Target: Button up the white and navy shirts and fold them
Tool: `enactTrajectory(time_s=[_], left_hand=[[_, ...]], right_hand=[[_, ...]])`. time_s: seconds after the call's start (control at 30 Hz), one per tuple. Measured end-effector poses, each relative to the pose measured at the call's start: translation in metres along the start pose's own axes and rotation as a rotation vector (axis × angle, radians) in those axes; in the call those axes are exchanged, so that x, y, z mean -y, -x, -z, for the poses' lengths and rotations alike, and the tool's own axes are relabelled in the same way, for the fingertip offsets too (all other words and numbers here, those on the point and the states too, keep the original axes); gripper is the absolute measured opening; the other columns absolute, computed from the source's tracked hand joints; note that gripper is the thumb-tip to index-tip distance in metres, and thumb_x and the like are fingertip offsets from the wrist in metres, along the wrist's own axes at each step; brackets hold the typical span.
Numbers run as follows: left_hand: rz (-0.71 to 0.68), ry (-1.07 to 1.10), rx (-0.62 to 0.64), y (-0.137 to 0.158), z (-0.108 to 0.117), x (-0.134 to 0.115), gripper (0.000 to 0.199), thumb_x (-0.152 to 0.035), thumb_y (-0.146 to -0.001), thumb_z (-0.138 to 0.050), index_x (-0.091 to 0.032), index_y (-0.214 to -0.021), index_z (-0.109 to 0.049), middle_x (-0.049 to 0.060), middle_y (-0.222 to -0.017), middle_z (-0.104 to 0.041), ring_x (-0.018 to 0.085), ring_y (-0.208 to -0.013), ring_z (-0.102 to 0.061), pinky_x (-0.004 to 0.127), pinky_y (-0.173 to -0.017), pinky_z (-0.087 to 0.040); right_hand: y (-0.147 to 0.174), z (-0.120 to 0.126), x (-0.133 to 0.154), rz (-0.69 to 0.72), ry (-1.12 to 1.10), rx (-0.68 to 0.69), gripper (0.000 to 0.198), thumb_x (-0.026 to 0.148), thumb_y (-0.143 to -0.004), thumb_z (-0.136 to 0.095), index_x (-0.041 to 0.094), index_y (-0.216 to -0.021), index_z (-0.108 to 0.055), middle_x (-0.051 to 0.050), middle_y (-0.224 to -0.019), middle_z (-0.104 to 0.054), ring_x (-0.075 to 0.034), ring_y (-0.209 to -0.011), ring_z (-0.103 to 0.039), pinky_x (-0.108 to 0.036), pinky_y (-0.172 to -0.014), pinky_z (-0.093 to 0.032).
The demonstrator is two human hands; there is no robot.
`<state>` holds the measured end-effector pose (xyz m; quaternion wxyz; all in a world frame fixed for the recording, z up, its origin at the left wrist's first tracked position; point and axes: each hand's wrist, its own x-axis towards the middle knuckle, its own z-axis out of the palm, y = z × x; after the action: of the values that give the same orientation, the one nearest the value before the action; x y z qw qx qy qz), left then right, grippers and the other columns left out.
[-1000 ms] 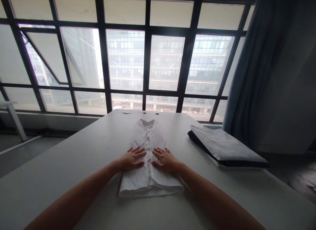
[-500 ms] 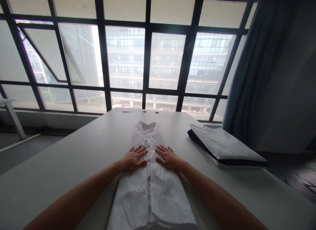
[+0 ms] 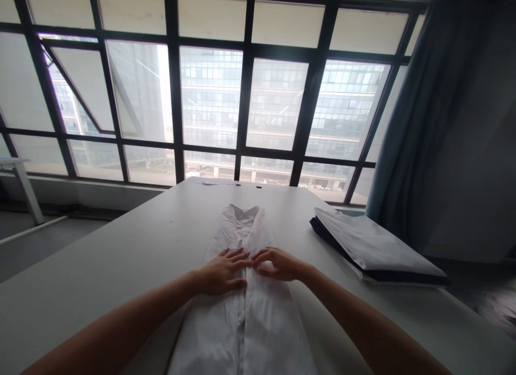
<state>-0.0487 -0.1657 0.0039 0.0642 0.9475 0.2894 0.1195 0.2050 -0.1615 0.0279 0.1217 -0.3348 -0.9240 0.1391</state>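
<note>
A white collared shirt (image 3: 266, 316) lies lengthwise on the white table (image 3: 141, 246), its collar pointing toward the windows and its front placket running down the middle. My left hand (image 3: 226, 271) rests flat on the shirt's left front, fingers stretched toward the placket. Just right of the placket, my right hand (image 3: 278, 263) touches the cloth with bent fingertips, its palm raised and the thumb apart from the fingers. The fingertips of both hands nearly meet at the placket. The shirt's lower end runs out of view at the bottom.
On the table's right side sits a stack of folded white and dark cloth (image 3: 374, 246). A blue-grey curtain (image 3: 419, 128) hangs behind it. Large framed windows (image 3: 212, 101) span the far side. Another table's leg (image 3: 28, 192) stands at far left.
My right hand has lifted its palm, bent its fingers and shifted left to the placket. My left hand has slid slightly right, still flat. The view has tilted a little.
</note>
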Motion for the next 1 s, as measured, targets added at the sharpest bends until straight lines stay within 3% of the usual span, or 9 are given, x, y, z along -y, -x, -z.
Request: enactTrajectory(time_s=[0.07,0.17,0.27,0.37,0.53,0.63,0.77,0.9,1.0], left_hand=[[-0.032,0.021,0.011,-0.005,0.003,0.0,0.05,-0.054,-0.096,-0.047,-0.03,-0.139,-0.052,0.007,-0.148,-0.05,0.029,-0.137,-0.044,0.049,-0.114,-0.031],[-0.03,0.036,-0.066,-0.016,0.004,0.004,0.032,-0.045,-0.097,-0.047,-0.027,-0.115,-0.066,0.006,-0.125,-0.067,0.024,-0.12,-0.057,0.041,-0.108,-0.039],[-0.003,0.052,-0.101,-0.023,0.001,0.008,0.029,-0.046,-0.093,-0.055,-0.024,-0.11,-0.065,0.008,-0.135,-0.061,0.027,-0.133,-0.048,0.043,-0.111,-0.036],[0.029,0.113,-0.03,-0.023,-0.002,0.01,0.033,-0.044,-0.092,-0.056,-0.022,-0.116,-0.062,0.009,-0.15,-0.047,0.029,-0.144,-0.034,0.048,-0.118,-0.027],[0.041,0.178,-0.021,-0.023,-0.005,0.014,0.034,-0.046,-0.091,-0.057,-0.023,-0.116,-0.06,0.007,-0.151,-0.047,0.027,-0.145,-0.034,0.049,-0.12,-0.022],[0.036,0.185,-0.033,-0.025,-0.008,0.017,0.033,-0.046,-0.091,-0.057,-0.023,-0.115,-0.059,0.006,-0.151,-0.047,0.027,-0.145,-0.034,0.05,-0.12,-0.022],[0.049,0.195,-0.028,-0.025,-0.007,0.017,0.034,-0.047,-0.091,-0.057,-0.024,-0.116,-0.059,0.006,-0.151,-0.048,0.027,-0.145,-0.034,0.049,-0.121,-0.022],[0.059,0.203,-0.028,-0.024,-0.004,0.014,0.035,-0.048,-0.091,-0.056,-0.024,-0.116,-0.06,0.007,-0.15,-0.048,0.027,-0.144,-0.034,0.048,-0.121,-0.023],[0.071,0.205,-0.026,-0.024,-0.001,0.011,0.035,-0.048,-0.092,-0.055,-0.024,-0.116,-0.06,0.007,-0.151,-0.047,0.027,-0.145,-0.034,0.048,-0.121,-0.022]], right_hand=[[-0.009,0.002,-0.015,-0.013,0.009,-0.01,0.04,0.043,-0.093,-0.053,0.025,-0.126,-0.068,-0.007,-0.132,-0.064,-0.026,-0.126,-0.055,-0.041,-0.109,-0.039],[-0.032,-0.003,-0.046,-0.06,0.067,0.016,0.055,0.046,-0.095,-0.048,0.024,-0.145,-0.05,-0.007,-0.153,-0.043,-0.027,-0.143,-0.036,-0.046,-0.119,-0.024],[-0.061,-0.008,-0.084,-0.134,0.079,0.058,0.062,0.051,-0.099,-0.034,0.023,-0.154,-0.034,-0.006,-0.161,-0.027,-0.025,-0.149,-0.022,-0.047,-0.121,-0.015],[-0.092,-0.007,-0.127,-0.212,0.11,0.056,0.066,0.053,-0.1,-0.027,0.02,-0.156,-0.029,-0.007,-0.162,-0.021,-0.023,-0.15,-0.017,-0.045,-0.122,-0.011],[-0.138,-0.002,-0.2,-0.307,0.133,0.006,0.069,0.056,-0.1,-0.024,0.018,-0.157,-0.026,-0.009,-0.163,-0.018,-0.023,-0.151,-0.015,-0.044,-0.122,-0.009],[-0.157,0.002,-0.228,-0.37,0.139,-0.017,0.065,0.051,-0.101,-0.024,0.018,-0.157,-0.026,-0.009,-0.163,-0.018,-0.023,-0.151,-0.015,-0.044,-0.121,-0.012],[-0.167,0.006,-0.235,-0.44,0.182,-0.036,0.061,0.046,-0.102,-0.025,0.016,-0.156,-0.028,-0.008,-0.164,-0.018,-0.02,-0.15,-0.017,-0.038,-0.12,-0.015],[-0.158,0.006,-0.22,-0.524,0.328,-0.139,0.062,0.046,-0.102,-0.023,0.015,-0.156,-0.025,-0.011,-0.163,-0.021,-0.021,-0.149,-0.021,-0.042,-0.119,-0.015],[-0.151,0.007,-0.208,-0.553,0.388,-0.127,0.065,0.046,-0.101,-0.025,0.014,-0.157,-0.022,-0.011,-0.163,-0.019,-0.022,-0.149,-0.019,-0.042,-0.119,-0.013]])
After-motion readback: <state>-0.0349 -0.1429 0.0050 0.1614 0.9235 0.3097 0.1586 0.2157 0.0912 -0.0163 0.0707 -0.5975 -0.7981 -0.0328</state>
